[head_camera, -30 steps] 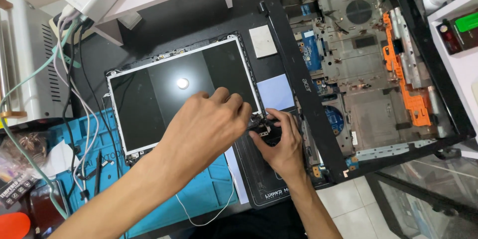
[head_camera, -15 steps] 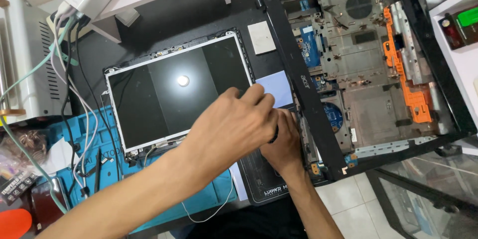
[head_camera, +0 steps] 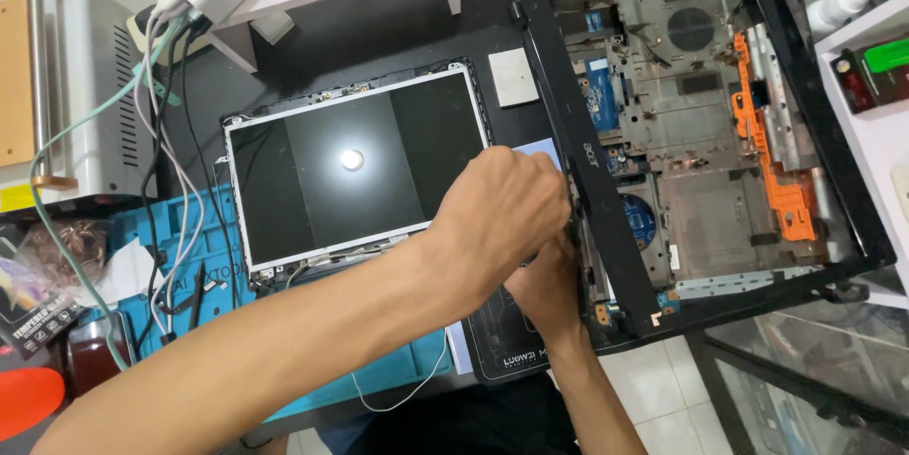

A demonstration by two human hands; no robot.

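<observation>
Since a moment ago, your left hand has slid over your right hand, both curled at the black laptop frame beside the screen panel; fingers hidden, grip unclear, apparently steadying the hinge edge.

The scene is bright and evenly lit from overhead. A round lamp glare sits on the dark screen panel, left of the fingers. Shadows are soft and short beneath the left hand. Focus is sharp near the fingers; straight edges bow slightly toward the corners, and the near forearm looks slightly soft.
</observation>
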